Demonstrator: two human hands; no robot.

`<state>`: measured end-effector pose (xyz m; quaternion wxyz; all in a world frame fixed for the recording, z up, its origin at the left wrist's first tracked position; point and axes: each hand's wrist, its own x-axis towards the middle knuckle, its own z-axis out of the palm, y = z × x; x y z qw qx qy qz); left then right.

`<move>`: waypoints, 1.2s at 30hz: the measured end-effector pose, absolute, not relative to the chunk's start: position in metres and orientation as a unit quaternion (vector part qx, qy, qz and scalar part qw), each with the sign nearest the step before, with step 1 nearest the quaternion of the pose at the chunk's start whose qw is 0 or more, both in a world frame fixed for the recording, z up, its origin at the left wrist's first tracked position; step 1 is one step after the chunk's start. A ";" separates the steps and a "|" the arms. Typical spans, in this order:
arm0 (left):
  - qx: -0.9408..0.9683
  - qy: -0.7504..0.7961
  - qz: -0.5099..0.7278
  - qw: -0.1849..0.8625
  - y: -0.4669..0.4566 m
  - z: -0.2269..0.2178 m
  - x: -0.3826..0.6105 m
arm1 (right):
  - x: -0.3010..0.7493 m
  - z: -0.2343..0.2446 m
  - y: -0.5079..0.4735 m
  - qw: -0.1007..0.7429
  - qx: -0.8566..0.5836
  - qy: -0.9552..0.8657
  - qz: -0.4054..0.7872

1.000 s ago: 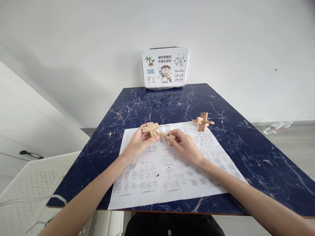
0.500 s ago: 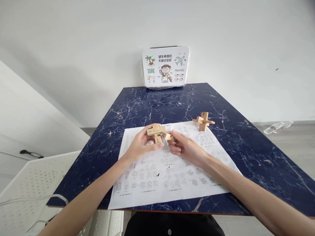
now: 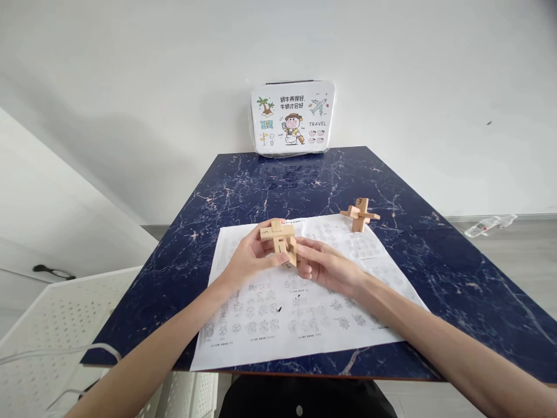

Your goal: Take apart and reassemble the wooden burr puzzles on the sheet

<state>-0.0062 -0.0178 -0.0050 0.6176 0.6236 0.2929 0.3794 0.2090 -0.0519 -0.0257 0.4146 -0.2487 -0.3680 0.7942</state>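
My left hand (image 3: 250,255) is closed around joined wooden puzzle pieces (image 3: 277,233), pale blocks that carry the numbers 3 and 1. Between the fingers of my right hand (image 3: 328,264) is a notched wooden puzzle piece (image 3: 292,253) marked 2. It stands upright against the right side of the joined pieces; whether it fits into them I cannot tell. Under both hands lies a white instruction sheet (image 3: 270,342) printed with rows of small diagrams. An assembled wooden cross puzzle (image 3: 359,215) marked 3 rests at the sheet's upper right corner.
The dark blue marbled table (image 3: 209,191) reaches to the wall. At its far edge a white cartoon-printed case (image 3: 293,119) leans upright in clear plastic. Left of the table stands a white perforated unit (image 3: 61,313) with a cable (image 3: 56,352) across it.
My right hand has turned the piece marked 2 from pointing sideways to upright and brought it closer to the joined pieces. My left hand has hardly moved.
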 end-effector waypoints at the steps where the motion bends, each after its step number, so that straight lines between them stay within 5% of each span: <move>1: 0.618 0.294 0.381 0.622 -0.018 -0.004 -0.006 | 0.209 -0.025 -0.053 0.414 -0.247 -0.371 0.794; 15: 0.612 0.294 0.374 0.632 -0.019 -0.003 -0.006 | 0.203 -0.020 -0.059 0.419 -0.346 -0.554 0.630; 36: 0.632 0.325 0.399 0.580 -0.018 -0.006 -0.004 | 0.213 -0.025 -0.050 0.490 -0.322 -0.343 0.734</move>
